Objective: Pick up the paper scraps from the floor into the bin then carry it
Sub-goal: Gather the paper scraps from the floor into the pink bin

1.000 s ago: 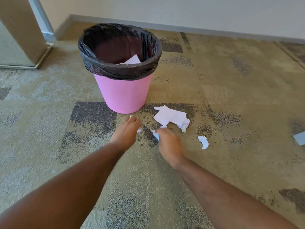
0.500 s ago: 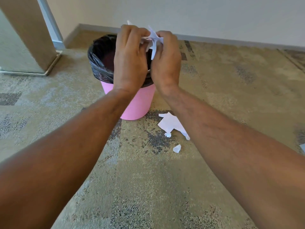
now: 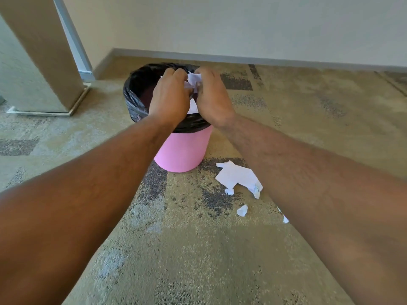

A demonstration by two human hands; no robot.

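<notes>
both my hands are over the mouth of the pink bin, which has a black bag folded over its rim. my left hand and my right hand are pressed close together, knuckles up, and between them i hold a bunch of white paper scraps. the fingers of both hands are curled narrow around this paper; a bit of it sticks up above my fingertips, and another white piece shows below, between my two wrists, but i cannot tell if this one is in my grip or already lying inside the bin.

more paper is on the carpet, nearer to me than my hands and to the right of them, near the foot of the bin: one large flat sheet, a small crumpled ball just beside its edge, a small scrap further toward me, and one more bit half hidden by my right forearm.
</notes>
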